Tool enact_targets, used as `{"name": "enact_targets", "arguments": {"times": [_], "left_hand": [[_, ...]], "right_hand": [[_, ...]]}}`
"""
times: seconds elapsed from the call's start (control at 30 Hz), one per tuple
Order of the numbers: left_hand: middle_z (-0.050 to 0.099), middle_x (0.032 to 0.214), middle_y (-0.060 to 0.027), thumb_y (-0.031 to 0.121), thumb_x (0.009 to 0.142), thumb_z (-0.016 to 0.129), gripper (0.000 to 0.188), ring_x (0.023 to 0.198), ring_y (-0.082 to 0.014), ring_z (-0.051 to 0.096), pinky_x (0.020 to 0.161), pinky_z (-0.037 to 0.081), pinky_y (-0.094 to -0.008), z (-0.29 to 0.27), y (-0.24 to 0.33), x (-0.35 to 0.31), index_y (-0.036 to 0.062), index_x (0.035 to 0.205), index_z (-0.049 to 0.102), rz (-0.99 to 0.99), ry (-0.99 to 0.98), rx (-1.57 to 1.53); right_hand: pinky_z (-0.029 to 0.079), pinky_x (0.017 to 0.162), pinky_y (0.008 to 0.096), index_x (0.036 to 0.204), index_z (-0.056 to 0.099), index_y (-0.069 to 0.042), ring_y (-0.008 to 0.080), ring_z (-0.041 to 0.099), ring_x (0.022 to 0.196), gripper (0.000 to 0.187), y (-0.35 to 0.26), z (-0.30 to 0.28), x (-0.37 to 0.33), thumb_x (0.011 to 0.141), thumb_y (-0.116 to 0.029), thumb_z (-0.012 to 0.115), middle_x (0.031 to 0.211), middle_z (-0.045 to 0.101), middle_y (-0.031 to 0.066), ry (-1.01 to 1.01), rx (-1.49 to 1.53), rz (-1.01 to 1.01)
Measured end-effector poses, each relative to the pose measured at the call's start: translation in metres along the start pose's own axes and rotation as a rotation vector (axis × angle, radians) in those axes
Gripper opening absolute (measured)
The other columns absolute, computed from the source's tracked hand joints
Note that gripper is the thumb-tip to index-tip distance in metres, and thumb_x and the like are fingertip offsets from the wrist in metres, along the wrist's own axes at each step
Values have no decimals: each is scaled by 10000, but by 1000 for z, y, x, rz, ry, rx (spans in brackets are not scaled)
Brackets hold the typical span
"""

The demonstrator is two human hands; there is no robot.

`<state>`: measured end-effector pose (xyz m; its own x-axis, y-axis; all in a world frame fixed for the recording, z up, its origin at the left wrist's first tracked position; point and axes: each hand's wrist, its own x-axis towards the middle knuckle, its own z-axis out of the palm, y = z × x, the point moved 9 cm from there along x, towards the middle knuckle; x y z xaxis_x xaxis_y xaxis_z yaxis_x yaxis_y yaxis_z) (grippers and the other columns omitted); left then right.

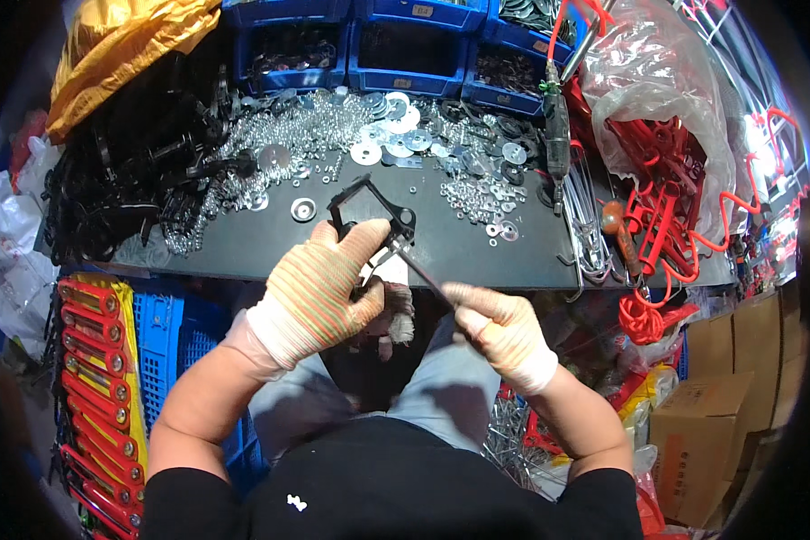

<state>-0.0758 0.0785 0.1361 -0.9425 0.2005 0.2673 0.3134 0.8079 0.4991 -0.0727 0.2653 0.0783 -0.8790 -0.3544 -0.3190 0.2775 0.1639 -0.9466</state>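
Observation:
My left hand, in a striped knit glove, is closed around a black frame-shaped bracket at the table's front edge. The bracket has a rectangular opening and a round hole at one corner. In my gloved right hand is the end of a thin metal rod, which slants up to the bracket's near corner. Small bright metal fittings show where the rod meets the bracket; my left fingers partly hide this joint. A round metal washer lies on the table left of the bracket.
Loose nuts and washers are heaped across the dark table. Black parts pile up at left, blue bins stand behind. At right are a hanging power screwdriver, bent metal rods and a bag of red parts.

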Motion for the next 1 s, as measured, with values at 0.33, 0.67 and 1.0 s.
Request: {"name": "enact_targets", "arguments": {"times": [0.33,0.67,1.0], "left_hand": [[588,774,-250,184,687,640,525,724,-421,586,648,481,-466,-1,-17,3,59,1169,474,-42,-109,11],[564,1058,-138,155,771,682,436,938,-153,586,813,497,-327,68,-36,-51,-8,1141,518,-501,-550,-1733],[569,1012,-57,121,666,659,752,656,-123,559,560,460,-229,92,25,-48,70,1362,378,-486,-636,-2129]], "right_hand": [[478,644,236,1172,616,-35,89,560,693,279,-15,16,16,899,-63,569,809,627,-16,81,-311,-333],[492,669,282,1065,670,-70,128,607,739,233,-28,6,53,852,-161,652,830,667,50,-231,-412,-404],[484,772,337,1000,585,-16,240,627,860,261,-25,-84,96,751,5,659,884,642,142,232,-802,-338]]}}
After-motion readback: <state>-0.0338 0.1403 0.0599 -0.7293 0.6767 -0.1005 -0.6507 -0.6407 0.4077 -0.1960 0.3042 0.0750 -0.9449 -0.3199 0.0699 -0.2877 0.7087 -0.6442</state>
